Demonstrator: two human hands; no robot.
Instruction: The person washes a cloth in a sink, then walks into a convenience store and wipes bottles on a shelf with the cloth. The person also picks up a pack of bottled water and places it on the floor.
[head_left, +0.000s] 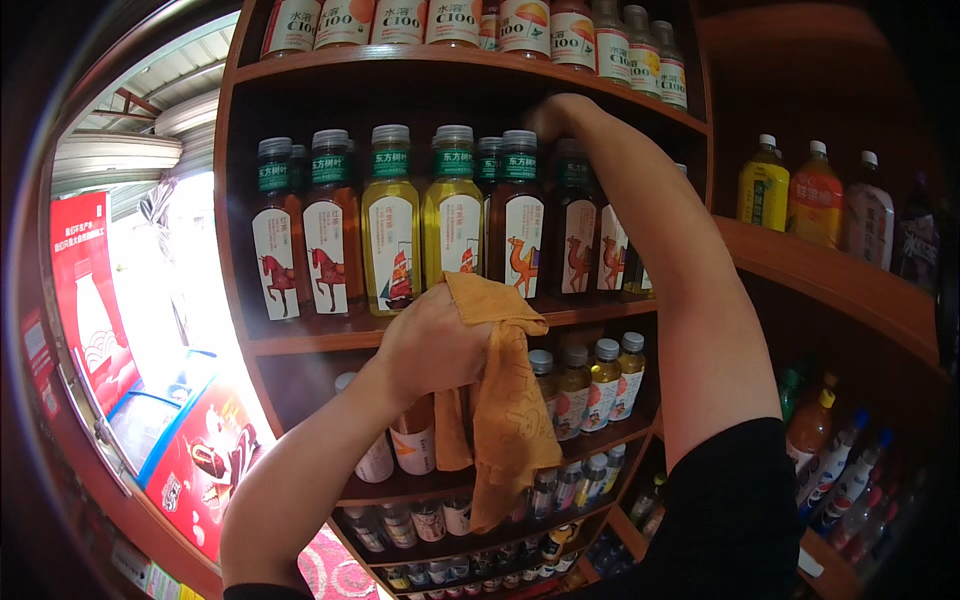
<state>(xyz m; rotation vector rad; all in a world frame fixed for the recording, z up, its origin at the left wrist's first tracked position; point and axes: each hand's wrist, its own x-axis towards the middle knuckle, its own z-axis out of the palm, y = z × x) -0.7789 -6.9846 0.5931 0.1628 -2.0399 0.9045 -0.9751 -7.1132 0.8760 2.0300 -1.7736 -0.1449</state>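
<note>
My left hand (429, 341) grips an orange-yellow cloth (517, 409) in front of the edge of the middle wooden shelf (322, 334). The cloth hangs down over bottles on the shelf below. Raised above the bottle caps, my right hand (566, 115) reaches into the shelf's dark space; it is blurred and its fingers are hidden. Below it stand dark tea bottles (519, 225) with camel labels. To their left are yellow tea bottles (391, 225) with ship labels and reddish tea bottles (330, 232) with horse labels, all upright.
Several drink bottles (453, 22) line the upper shelf. Shorter bottles (601, 382) fill the shelf below. A side shelf (825, 259) at right carries more bottles. At left, a red chest freezer (199, 457) stands near a bright opening.
</note>
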